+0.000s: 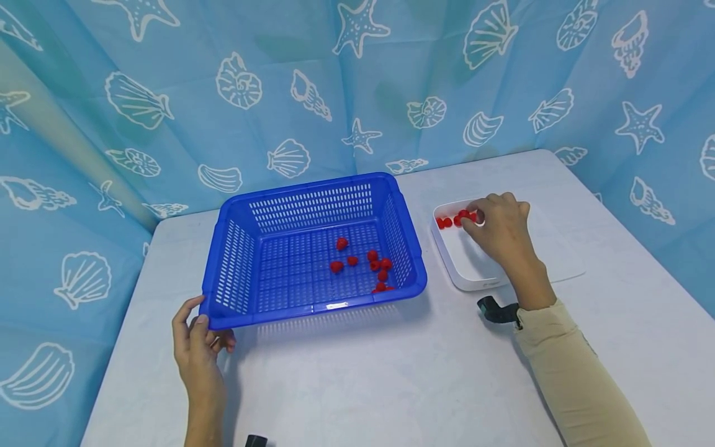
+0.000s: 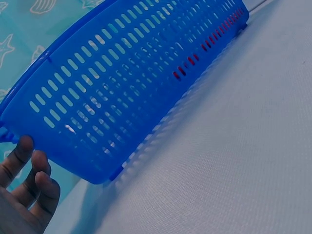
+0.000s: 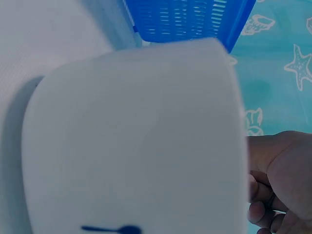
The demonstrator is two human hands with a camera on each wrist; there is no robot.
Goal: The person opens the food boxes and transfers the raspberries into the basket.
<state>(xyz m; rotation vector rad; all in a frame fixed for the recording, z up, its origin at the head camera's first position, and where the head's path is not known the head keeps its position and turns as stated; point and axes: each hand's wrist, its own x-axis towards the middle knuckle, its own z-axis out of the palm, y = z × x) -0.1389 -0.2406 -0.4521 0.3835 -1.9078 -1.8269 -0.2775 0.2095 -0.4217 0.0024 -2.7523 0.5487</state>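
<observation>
A blue plastic basket with slotted walls stands left of centre. Several red raspberries lie on its floor, mostly toward the right. My left hand holds the basket's near left corner, fingertips at the rim. To the right is a shallow white tray with more raspberries along its far end. My right hand reaches over that end and pinches at a raspberry between thumb and index finger. In the right wrist view the tray's white wall hides most of that work.
A white cloth covers the table. Behind it hangs a blue curtain with shell and starfish prints. A flat translucent sheet or lid lies right of the tray. A black wrist camera sits under my right wrist.
</observation>
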